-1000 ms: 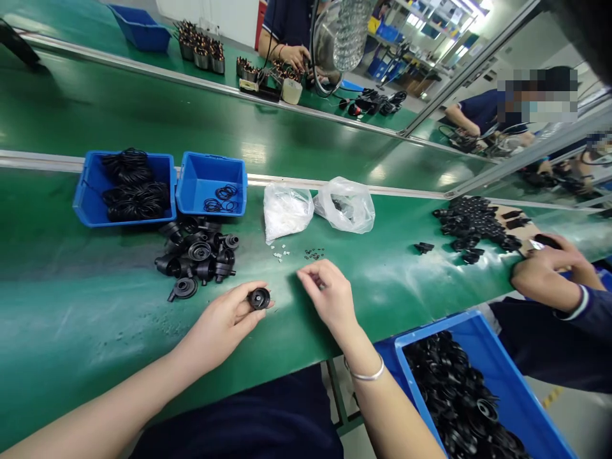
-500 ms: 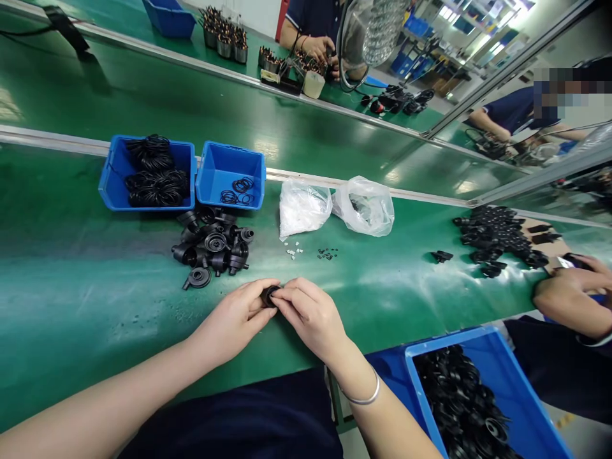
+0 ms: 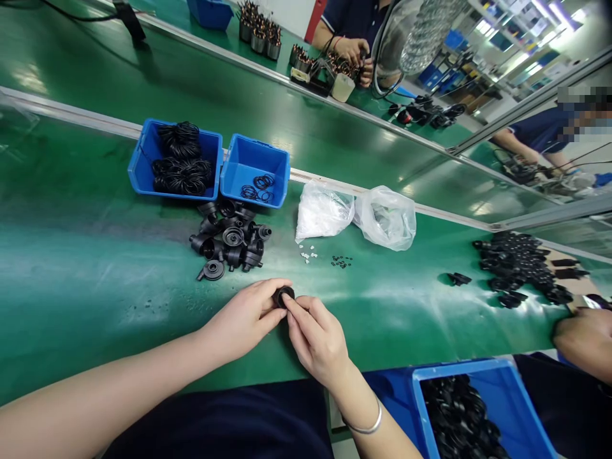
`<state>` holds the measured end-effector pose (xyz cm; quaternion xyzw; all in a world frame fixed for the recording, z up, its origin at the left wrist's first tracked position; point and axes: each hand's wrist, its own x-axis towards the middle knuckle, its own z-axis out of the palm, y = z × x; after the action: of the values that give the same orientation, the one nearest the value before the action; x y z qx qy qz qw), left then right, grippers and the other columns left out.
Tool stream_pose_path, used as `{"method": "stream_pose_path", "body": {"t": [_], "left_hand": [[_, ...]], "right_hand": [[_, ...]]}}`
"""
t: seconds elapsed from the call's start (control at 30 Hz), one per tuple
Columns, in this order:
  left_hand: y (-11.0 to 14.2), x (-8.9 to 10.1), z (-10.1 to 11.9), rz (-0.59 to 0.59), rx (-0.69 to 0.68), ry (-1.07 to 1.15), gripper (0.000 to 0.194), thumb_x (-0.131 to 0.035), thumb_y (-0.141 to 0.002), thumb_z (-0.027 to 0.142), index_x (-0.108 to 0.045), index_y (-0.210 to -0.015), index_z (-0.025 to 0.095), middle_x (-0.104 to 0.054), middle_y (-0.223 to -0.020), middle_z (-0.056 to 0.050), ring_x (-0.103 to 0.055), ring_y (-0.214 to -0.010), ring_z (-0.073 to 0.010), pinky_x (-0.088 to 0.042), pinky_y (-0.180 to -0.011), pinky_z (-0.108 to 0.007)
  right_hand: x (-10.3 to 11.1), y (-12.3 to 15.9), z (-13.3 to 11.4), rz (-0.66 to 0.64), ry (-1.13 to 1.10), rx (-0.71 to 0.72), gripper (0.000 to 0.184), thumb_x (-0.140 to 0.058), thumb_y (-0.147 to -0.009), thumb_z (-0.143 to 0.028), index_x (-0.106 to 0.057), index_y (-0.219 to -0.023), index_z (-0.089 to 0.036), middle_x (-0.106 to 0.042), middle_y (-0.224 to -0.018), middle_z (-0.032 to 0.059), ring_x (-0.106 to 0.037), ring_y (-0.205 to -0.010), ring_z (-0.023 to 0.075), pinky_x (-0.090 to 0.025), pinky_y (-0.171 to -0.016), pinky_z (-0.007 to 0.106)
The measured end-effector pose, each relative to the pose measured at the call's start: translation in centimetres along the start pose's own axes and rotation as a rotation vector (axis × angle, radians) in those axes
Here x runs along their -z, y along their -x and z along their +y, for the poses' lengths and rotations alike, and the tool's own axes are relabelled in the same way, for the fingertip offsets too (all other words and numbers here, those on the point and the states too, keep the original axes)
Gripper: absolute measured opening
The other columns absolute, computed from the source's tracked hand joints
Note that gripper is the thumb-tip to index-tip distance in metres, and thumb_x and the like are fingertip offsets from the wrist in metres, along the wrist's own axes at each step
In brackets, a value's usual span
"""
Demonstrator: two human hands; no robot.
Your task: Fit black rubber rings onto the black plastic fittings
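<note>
My left hand (image 3: pixel 251 315) grips a small black cup-shaped plastic part (image 3: pixel 284 296) between thumb and fingers, its round opening facing up toward me. The index fingertip of my right hand (image 3: pixel 318 335) reaches into that opening; the other fingers are curled. Whether a small piece sits under the fingertip is hidden. Beyond my hands lie small white pieces (image 3: pixel 307 255) and tiny black rings (image 3: pixel 341 261). A pile of black plastic housings (image 3: pixel 233 236) is to the left, with one round black cap (image 3: pixel 211 270) at its near edge.
Two blue bins hold black cords (image 3: pixel 184 175) and black rings (image 3: pixel 262 182). Behind the small pieces stand a bag of white pieces (image 3: pixel 322 213) and another clear bag (image 3: pixel 389 220). Black parts (image 3: pixel 514 264) and a co-worker's hand (image 3: pixel 586 341) are at right. A blue crate (image 3: pixel 519 389) stands below.
The view has shifted, so the bench things appear farther right. My right index finger has moved from the part's rim into its opening. My left hand keeps its grip.
</note>
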<state>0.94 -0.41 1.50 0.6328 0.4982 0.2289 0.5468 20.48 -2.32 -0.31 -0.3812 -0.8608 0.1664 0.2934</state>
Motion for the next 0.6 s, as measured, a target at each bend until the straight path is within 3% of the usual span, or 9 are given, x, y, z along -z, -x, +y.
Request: {"method": "stream_pose_path", "body": {"t": [0.23, 0.37, 0.43, 0.53, 0.6], "left_hand": [[-0.25, 0.01, -0.52, 0.023, -0.002, 0.098, 0.044, -0.052, -0.089, 0.023, -0.052, -0.133, 0.02, -0.07, -0.086, -0.001, -0.068, -0.08, -0.0194, -0.054, -0.078, -0.032], [-0.34, 0.05, -0.65, 0.033, -0.027, 0.134, 0.043, -0.056, -0.088, 0.026, -0.055, -0.131, 0.021, -0.071, -0.098, -0.004, -0.068, -0.096, -0.0214, -0.054, -0.086, -0.033], [-0.28, 0.04, -0.66, 0.022, -0.016, 0.126, 0.043, -0.055, -0.089, 0.026, -0.054, -0.132, 0.021, -0.071, -0.093, -0.003, -0.069, -0.09, -0.0209, -0.054, -0.083, -0.033], [-0.14, 0.02, -0.7, 0.001, 0.01, 0.122, 0.045, -0.054, -0.09, 0.027, -0.052, -0.134, 0.021, -0.068, -0.08, 0.0, -0.068, -0.075, -0.0188, -0.055, -0.077, -0.033], [-0.07, 0.0, -0.69, -0.028, 0.002, 0.216, 0.045, -0.057, -0.089, 0.028, -0.053, -0.133, 0.021, -0.069, -0.085, 0.0, -0.069, -0.079, -0.019, -0.056, -0.078, -0.033]], "right_hand": [[0.54, -0.5, -0.41, -0.171, 0.2, 0.006, 0.063, -0.053, -0.093, -0.006, -0.035, -0.152, -0.016, -0.062, -0.104, 0.013, -0.058, -0.091, 0.025, -0.056, -0.077, 0.041], [0.27, 0.03, -0.37, -0.059, 0.138, -0.031, 0.066, -0.052, -0.093, -0.005, -0.032, -0.154, -0.021, -0.061, -0.109, 0.0129, -0.059, -0.095, 0.0243, -0.056, -0.08, 0.04], [0.12, 0.26, -0.3, -0.04, 0.154, -0.027, 0.066, -0.052, -0.093, -0.005, -0.032, -0.154, -0.021, -0.061, -0.107, 0.0125, -0.059, -0.093, 0.0242, -0.055, -0.078, 0.04], [0.19, 0.21, -0.25, -0.109, 0.191, -0.01, 0.061, -0.051, -0.093, -0.006, -0.037, -0.15, -0.021, -0.061, -0.104, 0.0117, -0.058, -0.091, 0.0242, -0.055, -0.076, 0.04], [0.43, 0.0, -0.32, -0.069, 0.125, -0.046, 0.055, -0.051, -0.093, -0.005, -0.042, -0.144, -0.022, -0.059, -0.109, 0.0119, -0.059, -0.092, 0.0227, -0.055, -0.077, 0.038]]}}
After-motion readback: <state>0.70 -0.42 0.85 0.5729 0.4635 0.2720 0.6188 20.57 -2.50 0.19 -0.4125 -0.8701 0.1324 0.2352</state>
